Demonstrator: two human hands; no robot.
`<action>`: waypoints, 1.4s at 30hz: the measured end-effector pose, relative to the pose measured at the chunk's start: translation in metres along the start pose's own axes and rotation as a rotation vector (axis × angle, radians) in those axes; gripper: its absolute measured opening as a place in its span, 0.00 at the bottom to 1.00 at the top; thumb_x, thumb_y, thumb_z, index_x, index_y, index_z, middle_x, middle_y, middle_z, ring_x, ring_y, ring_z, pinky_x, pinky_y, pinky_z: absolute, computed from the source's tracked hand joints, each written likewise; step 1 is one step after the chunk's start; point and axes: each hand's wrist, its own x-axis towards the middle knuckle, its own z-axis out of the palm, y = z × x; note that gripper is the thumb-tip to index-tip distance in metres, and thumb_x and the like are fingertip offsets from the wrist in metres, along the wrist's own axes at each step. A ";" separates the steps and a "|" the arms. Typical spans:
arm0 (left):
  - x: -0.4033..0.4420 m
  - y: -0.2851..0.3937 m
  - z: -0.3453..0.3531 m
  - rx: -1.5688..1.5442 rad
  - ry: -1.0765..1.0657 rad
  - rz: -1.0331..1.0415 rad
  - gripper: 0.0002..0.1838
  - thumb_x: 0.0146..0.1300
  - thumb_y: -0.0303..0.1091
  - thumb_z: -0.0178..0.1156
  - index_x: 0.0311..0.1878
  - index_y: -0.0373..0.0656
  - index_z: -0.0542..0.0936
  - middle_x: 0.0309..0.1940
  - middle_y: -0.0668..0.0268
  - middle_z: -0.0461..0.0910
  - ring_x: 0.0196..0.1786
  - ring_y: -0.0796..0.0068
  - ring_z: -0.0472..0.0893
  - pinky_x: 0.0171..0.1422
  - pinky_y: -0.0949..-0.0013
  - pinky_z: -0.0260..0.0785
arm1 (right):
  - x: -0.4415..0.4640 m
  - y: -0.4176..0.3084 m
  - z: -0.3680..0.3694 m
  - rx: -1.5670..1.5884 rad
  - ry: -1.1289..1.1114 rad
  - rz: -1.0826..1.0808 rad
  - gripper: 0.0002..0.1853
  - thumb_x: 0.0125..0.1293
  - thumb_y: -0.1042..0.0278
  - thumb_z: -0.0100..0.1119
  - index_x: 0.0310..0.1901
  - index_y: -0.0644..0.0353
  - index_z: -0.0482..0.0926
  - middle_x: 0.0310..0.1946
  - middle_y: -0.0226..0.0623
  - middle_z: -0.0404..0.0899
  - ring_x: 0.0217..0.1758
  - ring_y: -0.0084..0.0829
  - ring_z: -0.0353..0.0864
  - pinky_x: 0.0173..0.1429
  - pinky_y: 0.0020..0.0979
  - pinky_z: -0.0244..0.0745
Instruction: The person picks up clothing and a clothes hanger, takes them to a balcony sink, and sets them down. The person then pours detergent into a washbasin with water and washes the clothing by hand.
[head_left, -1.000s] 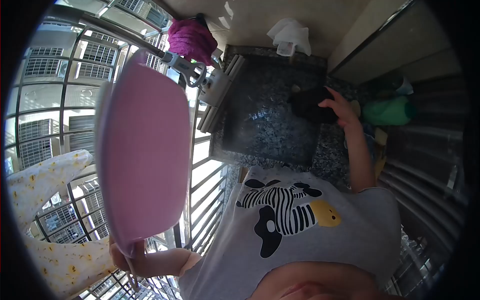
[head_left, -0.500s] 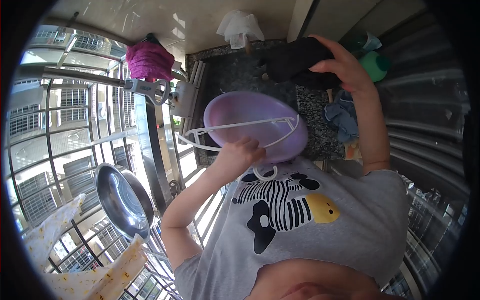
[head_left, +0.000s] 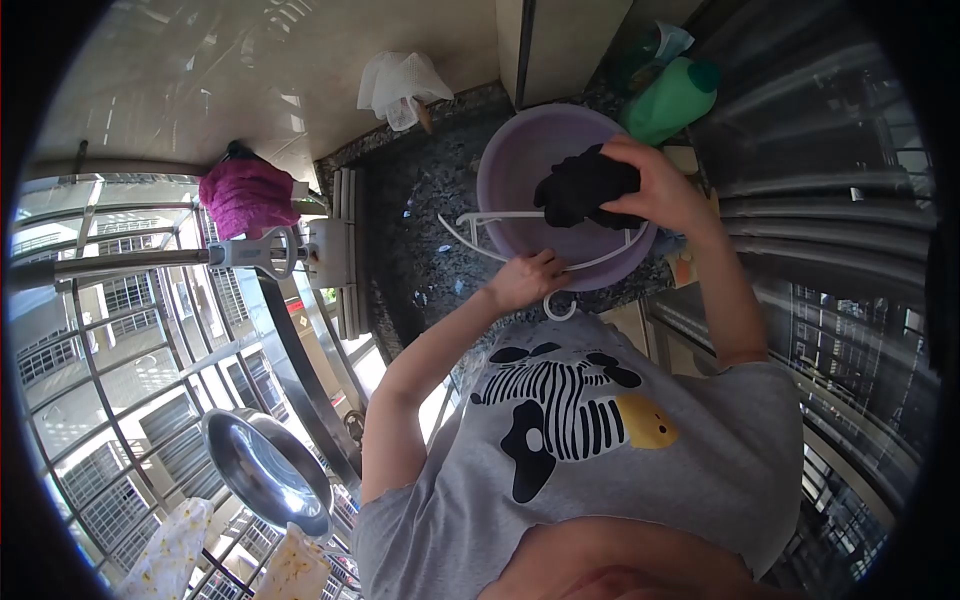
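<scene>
My left hand (head_left: 528, 280) is closed around a white clothes hanger (head_left: 500, 215), near its hook, which points towards my shirt. The hanger lies across a light purple basin (head_left: 492, 165) on the dark stone counter. My right hand (head_left: 648, 188) grips a bunched black cloth (head_left: 582, 190) at its right side. That cloth is above the basin and overlaps the hanger's straight bar. How the cloth is folded cannot be made out.
A green bottle (head_left: 672, 105) stands behind the basin at the right. A white mesh bag (head_left: 403, 90) hangs on the wall. To the left are a magenta towel (head_left: 246, 197), a metal rail (head_left: 150, 262), window bars and a steel basin (head_left: 265, 470).
My right hand has brought the black cloth from beyond the basin to above it. The purple basin has shifted right and away from me. My left hand still holds the hanger. The view has turned.
</scene>
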 end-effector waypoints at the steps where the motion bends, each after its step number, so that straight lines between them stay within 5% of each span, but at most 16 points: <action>1: 0.001 0.001 0.010 -0.005 0.008 0.008 0.11 0.52 0.33 0.60 0.41 0.50 0.79 0.41 0.71 0.75 0.47 0.73 0.76 0.41 0.72 0.79 | -0.002 0.007 0.004 -0.090 0.051 -0.005 0.27 0.46 0.81 0.70 0.52 0.69 0.76 0.48 0.38 0.76 0.54 0.33 0.77 0.60 0.31 0.70; 3: 0.001 0.007 0.029 -0.014 0.022 0.021 0.11 0.53 0.34 0.59 0.41 0.50 0.79 0.41 0.71 0.75 0.47 0.73 0.76 0.41 0.73 0.79 | -0.009 0.013 0.014 -0.266 0.150 -0.016 0.25 0.44 0.78 0.72 0.48 0.66 0.78 0.43 0.39 0.75 0.48 0.39 0.79 0.54 0.34 0.74; 9: 0.025 0.032 0.058 -0.061 0.012 0.093 0.10 0.57 0.36 0.56 0.42 0.51 0.80 0.44 0.69 0.76 0.52 0.71 0.75 0.55 0.65 0.70 | -0.019 0.014 0.006 -0.210 0.329 -0.030 0.25 0.42 0.78 0.71 0.48 0.64 0.79 0.49 0.41 0.75 0.53 0.42 0.79 0.56 0.36 0.74; 18: 0.037 0.036 0.017 -0.178 0.001 0.091 0.10 0.55 0.40 0.60 0.39 0.48 0.77 0.38 0.67 0.74 0.46 0.69 0.76 0.45 0.67 0.73 | -0.071 0.168 0.035 -0.757 -0.161 0.067 0.25 0.52 0.75 0.69 0.55 0.58 0.82 0.61 0.43 0.74 0.58 0.44 0.78 0.60 0.39 0.75; 21: 0.027 0.030 -0.034 -0.229 0.064 0.058 0.10 0.54 0.41 0.63 0.35 0.49 0.77 0.34 0.68 0.73 0.40 0.70 0.78 0.37 0.67 0.75 | -0.071 0.180 0.018 -0.509 -0.418 0.397 0.22 0.59 0.72 0.66 0.57 0.58 0.81 0.57 0.39 0.78 0.52 0.37 0.82 0.57 0.36 0.76; 26: -0.031 0.001 -0.076 -0.228 0.284 -0.446 0.07 0.54 0.31 0.67 0.35 0.46 0.80 0.30 0.66 0.75 0.34 0.65 0.79 0.34 0.62 0.74 | -0.050 0.170 -0.022 0.134 0.266 0.450 0.22 0.66 0.59 0.65 0.59 0.58 0.80 0.54 0.41 0.82 0.51 0.34 0.83 0.56 0.34 0.76; 29: -0.072 -0.017 -0.053 -0.302 0.552 -0.837 0.12 0.53 0.19 0.61 0.40 0.44 0.81 0.32 0.63 0.74 0.35 0.60 0.79 0.38 0.59 0.72 | -0.035 0.207 -0.035 -0.030 0.701 0.442 0.27 0.65 0.55 0.67 0.61 0.62 0.77 0.53 0.45 0.82 0.52 0.36 0.83 0.56 0.34 0.75; 32: -0.099 -0.029 -0.031 -0.151 0.506 -1.074 0.18 0.53 0.16 0.59 0.45 0.46 0.82 0.35 0.62 0.75 0.37 0.59 0.79 0.42 0.60 0.72 | -0.013 0.218 -0.035 -0.153 0.787 0.515 0.30 0.64 0.53 0.69 0.60 0.67 0.76 0.52 0.49 0.81 0.55 0.37 0.81 0.58 0.35 0.74; 39: -0.144 -0.043 0.028 0.030 0.087 -1.065 0.21 0.62 0.21 0.54 0.56 0.54 0.81 0.38 0.62 0.76 0.45 0.60 0.79 0.46 0.62 0.74 | 0.039 0.222 -0.024 0.459 1.089 0.189 0.32 0.58 0.57 0.75 0.58 0.65 0.74 0.52 0.38 0.79 0.54 0.32 0.78 0.58 0.34 0.70; 42: -0.147 -0.042 0.025 0.064 -0.085 -1.012 0.26 0.62 0.21 0.51 0.62 0.57 0.79 0.52 0.58 0.76 0.56 0.53 0.76 0.57 0.57 0.73 | 0.049 0.226 -0.027 0.515 1.176 0.185 0.28 0.59 0.62 0.74 0.57 0.64 0.74 0.49 0.35 0.80 0.51 0.30 0.78 0.57 0.33 0.69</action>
